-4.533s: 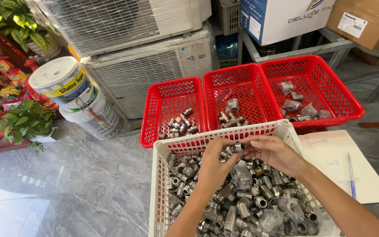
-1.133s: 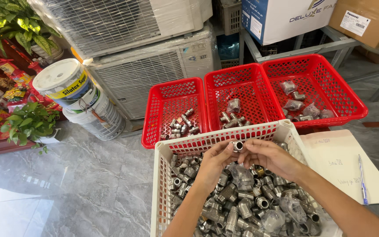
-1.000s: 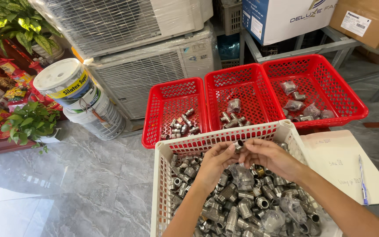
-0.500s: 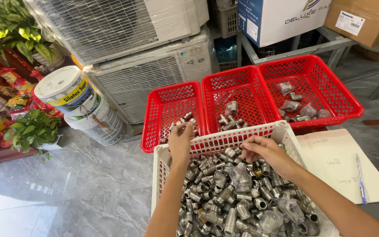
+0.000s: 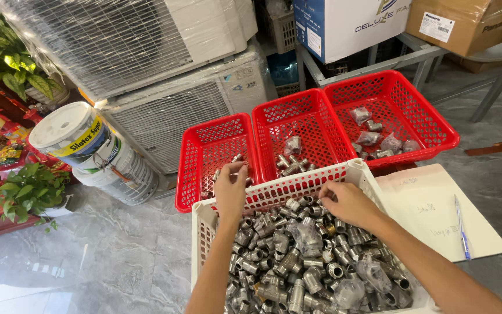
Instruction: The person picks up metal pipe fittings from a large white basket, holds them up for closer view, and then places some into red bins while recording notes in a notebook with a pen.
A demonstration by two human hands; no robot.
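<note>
A white slotted basket (image 5: 204, 218) is seen nearest the camera, heaped with grey metal pipe fittings (image 5: 297, 261), some of them wrapped in clear plastic. The right hand (image 5: 350, 203) is laid on the heap near the basket's far rim, its fingers curled down among the fittings; whether anything is gripped cannot be told. The left hand (image 5: 230, 189) is stretched past the far rim of the white basket, over the near end of the left red basket (image 5: 196, 174), with the fingers bent and close together; what is pinched in them, if anything, is hidden by the back of the hand. A few fittings are seen in that red basket just beside the fingertips. To the right of the white basket, a sheet of paper (image 5: 431, 209) is laid on the floor with a blue pen (image 5: 460, 227) on it. Beyond, a middle red basket (image 5: 274, 125) and a right red basket (image 5: 425, 113) are set side by side, each with a few fittings. Farther off, white paint buckets (image 5: 88, 145), two air-conditioner units (image 5: 164, 110) and cardboard boxes (image 5: 344, 23) are stacked
</note>
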